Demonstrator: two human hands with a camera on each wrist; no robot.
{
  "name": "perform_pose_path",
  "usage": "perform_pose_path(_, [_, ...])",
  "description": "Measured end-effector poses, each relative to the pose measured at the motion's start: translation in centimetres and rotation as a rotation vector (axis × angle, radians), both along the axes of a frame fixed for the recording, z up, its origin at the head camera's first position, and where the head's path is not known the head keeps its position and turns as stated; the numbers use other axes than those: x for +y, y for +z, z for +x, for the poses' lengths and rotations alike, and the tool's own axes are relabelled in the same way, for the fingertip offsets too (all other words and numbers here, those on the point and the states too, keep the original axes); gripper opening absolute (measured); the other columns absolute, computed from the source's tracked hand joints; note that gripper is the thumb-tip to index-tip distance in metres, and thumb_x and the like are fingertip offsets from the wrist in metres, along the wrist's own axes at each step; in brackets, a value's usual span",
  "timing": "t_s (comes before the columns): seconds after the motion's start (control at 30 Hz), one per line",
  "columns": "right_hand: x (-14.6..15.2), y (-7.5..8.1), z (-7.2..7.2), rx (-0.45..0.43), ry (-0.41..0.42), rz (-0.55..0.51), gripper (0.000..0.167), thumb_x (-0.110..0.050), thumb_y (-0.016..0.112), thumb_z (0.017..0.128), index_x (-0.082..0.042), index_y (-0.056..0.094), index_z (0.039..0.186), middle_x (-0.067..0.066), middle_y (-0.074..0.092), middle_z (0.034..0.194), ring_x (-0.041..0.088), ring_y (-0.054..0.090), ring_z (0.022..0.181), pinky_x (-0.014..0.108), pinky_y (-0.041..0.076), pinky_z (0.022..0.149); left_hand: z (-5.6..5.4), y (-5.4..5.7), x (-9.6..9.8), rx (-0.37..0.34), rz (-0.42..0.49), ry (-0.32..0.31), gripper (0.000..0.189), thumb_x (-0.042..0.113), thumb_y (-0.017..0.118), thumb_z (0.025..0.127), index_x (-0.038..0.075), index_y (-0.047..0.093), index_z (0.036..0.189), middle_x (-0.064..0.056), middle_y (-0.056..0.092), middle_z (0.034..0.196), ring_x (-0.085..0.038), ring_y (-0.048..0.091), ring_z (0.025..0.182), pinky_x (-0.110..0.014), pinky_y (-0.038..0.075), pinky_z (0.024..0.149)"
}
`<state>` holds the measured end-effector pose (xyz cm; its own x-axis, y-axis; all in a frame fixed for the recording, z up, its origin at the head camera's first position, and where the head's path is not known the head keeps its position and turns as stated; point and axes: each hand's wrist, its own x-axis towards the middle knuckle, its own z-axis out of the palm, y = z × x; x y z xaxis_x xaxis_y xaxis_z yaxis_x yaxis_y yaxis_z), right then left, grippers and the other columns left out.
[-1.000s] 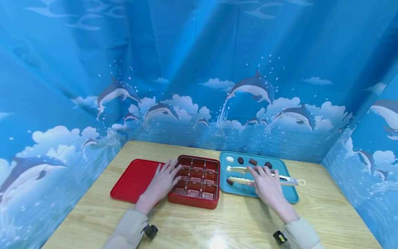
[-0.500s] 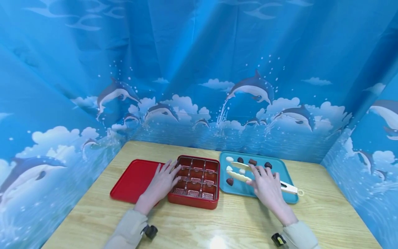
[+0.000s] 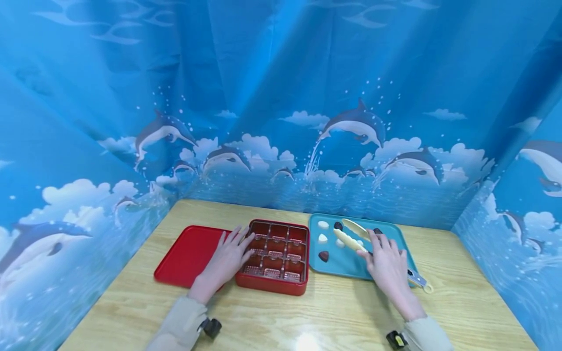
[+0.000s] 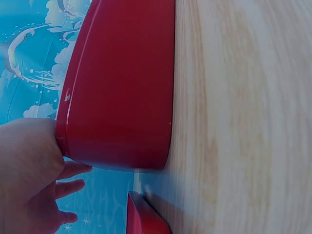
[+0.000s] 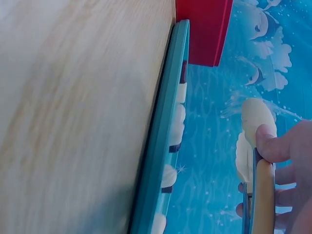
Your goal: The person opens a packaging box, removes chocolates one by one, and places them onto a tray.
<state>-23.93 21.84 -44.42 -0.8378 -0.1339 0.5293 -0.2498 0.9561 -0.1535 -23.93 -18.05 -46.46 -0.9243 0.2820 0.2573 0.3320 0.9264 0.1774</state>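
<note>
My right hand (image 3: 387,263) grips a pair of kitchen tongs (image 3: 348,241) with cream tips and metal arms, held over the blue tray (image 3: 342,268). In the right wrist view the thumb presses on one arm of the tongs (image 5: 257,119), above the tray rim. Small chocolates lie on the tray, among them a white one (image 3: 322,238) and a dark brown one (image 3: 323,256); others are partly hidden by the tongs and hand. My left hand (image 3: 226,258) rests, fingers extended, on the left rim of a red box (image 3: 272,284) divided into several compartments with clear inserts.
A flat red lid (image 3: 189,256) lies left of the box, partly under the left forearm. The wooden table (image 3: 263,321) meets a blue dolphin-print curtain (image 3: 281,97) at the back and sides. Box and tray stand side by side.
The tongs have swung round and moved right, their tips away from the tray's left-hand chocolates and now angled toward the back. The left hand has stayed on the box.
</note>
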Motion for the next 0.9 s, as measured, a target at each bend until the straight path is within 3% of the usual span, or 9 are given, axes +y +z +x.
perform_pose_path(0.57, [2.8,-1.0,2.1,-0.088,-0.013,-0.006,0.067,-0.032,0.076,0.09,-0.003,0.051,0.145,0.025,0.06,0.126,0.049,0.054,0.113,0.069,0.041,0.082,-0.1,0.1,-0.2,0.018,0.005,-0.01,0.053,0.032,0.063,0.101,0.007,0.054,0.147,-0.019,0.044,0.155,-0.04,0.031,0.148,-0.067,0.024,0.116])
perform_pose_path(0.9, [4.1,-1.9,3.7,-0.071,0.052,0.044,0.07,-0.03,0.081,0.084,-0.005,0.053,0.144,0.022,0.063,0.12,0.044,0.057,0.105,0.066,0.045,0.077,-0.1,0.0,-0.1,0.009,0.005,-0.01,0.053,0.032,0.062,0.101,0.006,0.054,0.147,-0.019,0.043,0.156,-0.04,0.03,0.148,-0.067,0.023,0.116])
